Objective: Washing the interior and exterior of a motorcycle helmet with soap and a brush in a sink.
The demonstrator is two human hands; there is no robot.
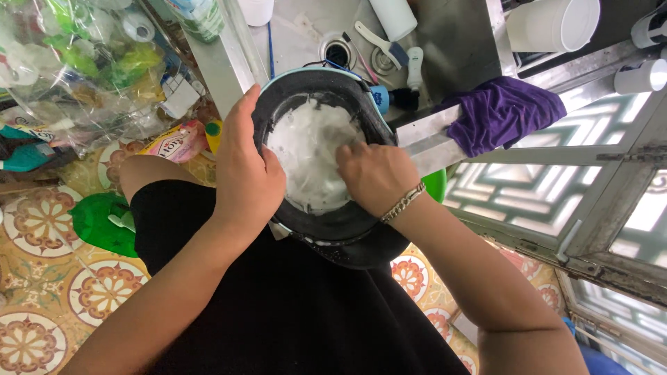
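Two hands work on an upturned black helmet (333, 232) held over the person's lap.

Left hand (244, 173) grips the helmet's left rim, fingers curled over the edge and thumb outside. Right hand (375, 177), a chain bracelet (403, 203) at its wrist, reaches inside, fingers bent and pressed into the white lining (306, 156); whether they pinch it I cannot tell. Beyond the helmet lies a steel counter (451, 48) with a white brush (379, 43), and a purple cloth (504, 111) hangs over its right edge. A green dustpan (97, 222) lies on the patterned tile floor (35, 278) at left.
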